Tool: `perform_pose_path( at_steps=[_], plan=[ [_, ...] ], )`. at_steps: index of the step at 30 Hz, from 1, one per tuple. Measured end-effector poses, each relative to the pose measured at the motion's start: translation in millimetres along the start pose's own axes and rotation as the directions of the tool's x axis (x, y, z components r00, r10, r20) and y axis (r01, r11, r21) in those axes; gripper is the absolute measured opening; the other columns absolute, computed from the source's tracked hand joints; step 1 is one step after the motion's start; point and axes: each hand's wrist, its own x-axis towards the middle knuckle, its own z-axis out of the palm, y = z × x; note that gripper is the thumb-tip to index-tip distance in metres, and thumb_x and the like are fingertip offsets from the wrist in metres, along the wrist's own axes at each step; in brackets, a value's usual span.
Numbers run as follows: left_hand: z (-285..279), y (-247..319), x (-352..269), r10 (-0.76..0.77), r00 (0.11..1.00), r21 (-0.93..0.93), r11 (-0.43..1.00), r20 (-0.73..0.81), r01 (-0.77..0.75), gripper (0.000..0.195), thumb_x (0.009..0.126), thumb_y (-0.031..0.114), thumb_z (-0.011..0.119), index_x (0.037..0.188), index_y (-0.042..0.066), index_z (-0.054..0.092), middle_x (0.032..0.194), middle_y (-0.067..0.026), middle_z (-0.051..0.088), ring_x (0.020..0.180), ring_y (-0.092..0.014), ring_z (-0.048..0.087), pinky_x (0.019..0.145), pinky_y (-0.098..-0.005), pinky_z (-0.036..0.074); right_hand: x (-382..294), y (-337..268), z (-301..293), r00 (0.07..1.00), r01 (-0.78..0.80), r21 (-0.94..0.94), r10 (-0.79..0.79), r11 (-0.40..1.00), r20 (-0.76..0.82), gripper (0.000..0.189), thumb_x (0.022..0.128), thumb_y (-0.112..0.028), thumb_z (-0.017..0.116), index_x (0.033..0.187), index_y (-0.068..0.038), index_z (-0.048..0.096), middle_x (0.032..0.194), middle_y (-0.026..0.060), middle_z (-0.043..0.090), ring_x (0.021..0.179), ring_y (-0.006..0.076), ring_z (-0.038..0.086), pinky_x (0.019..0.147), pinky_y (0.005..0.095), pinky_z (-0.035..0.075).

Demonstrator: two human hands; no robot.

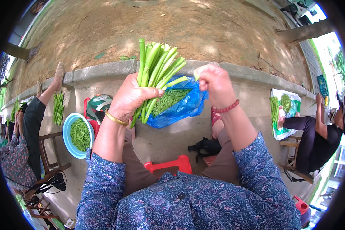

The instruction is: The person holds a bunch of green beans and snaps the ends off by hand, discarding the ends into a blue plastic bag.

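Observation:
A thick bunch of green vegetable stalks (pixel 158 64) is gripped in my left hand (pixel 129 93), with the cut ends fanned upward and the thumb across the front. One stalk (pixel 176 81) leans out to the right of the bunch. Pinched between the fingertips of my right hand (pixel 215 83) is a short pale-green piece of stalk (pixel 196 75), apart from the bunch. Below both hands lies an open blue plastic bag (pixel 189 107) on the pavement. Short green stalk pieces (pixel 171 100) fill its middle; my left hand and the bunch hide part of it.
A light-blue basin (pixel 67 118) of cut greens stands left, near a patterned bag (pixel 99 106). Under me is a red stool (pixel 187 164); a black bag (pixel 208 146) lies by my right foot. Seated people flank me (pixel 17 155). A stone kerb (pixel 103 74) runs ahead.

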Motion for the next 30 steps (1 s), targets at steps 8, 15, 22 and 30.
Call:
perform_pose_path(
  at_steps=[8,15,22,30],
  plan=[
    [-7.2,4.9,-2.9,-0.027,1.000,-0.040,0.999,0.014,0.028,0.024,0.073,0.003,0.071,0.096,-0.001,0.064,0.083,-0.0090,0.068,0.071,-0.016,0.065,0.066,-0.0259,0.052,14.2,-15.0,-24.8,0.985,-0.166,0.272,0.145,0.948,0.097,0.008,0.091,-0.008,0.053,0.093,-0.003,0.058,0.082,0.0065,0.061,0.065,0.0127,0.057,0.053,0.0249,0.047],
    [-6.6,2.9,-2.8,-0.046,0.996,-0.025,0.999,0.074,0.048,0.029,0.073,0.004,0.072,0.100,-0.001,0.063,0.085,-0.0097,0.068,0.074,-0.016,0.066,0.070,-0.0261,0.053,-9.0,-3.2,7.2,0.905,-0.370,0.260,0.282,0.892,0.318,0.023,0.095,-0.024,0.052,0.097,-0.003,0.059,0.085,0.0044,0.061,0.068,0.0127,0.059,0.055,0.0265,0.050],
    [4.9,-4.7,1.9,-0.034,0.995,-0.048,0.998,0.090,0.038,0.031,0.073,0.002,0.071,0.103,-0.001,0.064,0.089,-0.0072,0.067,0.078,-0.014,0.065,0.074,-0.0262,0.052,-29.7,9.4,29.2,0.965,-0.243,0.150,0.222,0.958,0.142,0.021,0.090,-0.025,0.064,0.084,-0.005,0.061,0.074,0.0009,0.060,0.057,0.0071,0.055,0.047,0.0201,0.045],
    [14.3,-12.6,5.7,-0.060,0.995,-0.046,0.997,0.085,0.064,0.032,0.073,0.000,0.071,0.104,0.000,0.064,0.090,-0.0061,0.067,0.079,-0.013,0.064,0.073,-0.0258,0.051,-29.8,4.4,27.8,0.989,-0.143,-0.019,0.143,0.990,0.018,0.023,0.091,-0.023,0.061,0.078,-0.004,0.061,0.066,-0.0008,0.057,0.053,0.0051,0.050,0.046,0.0194,0.041]
  ],
)
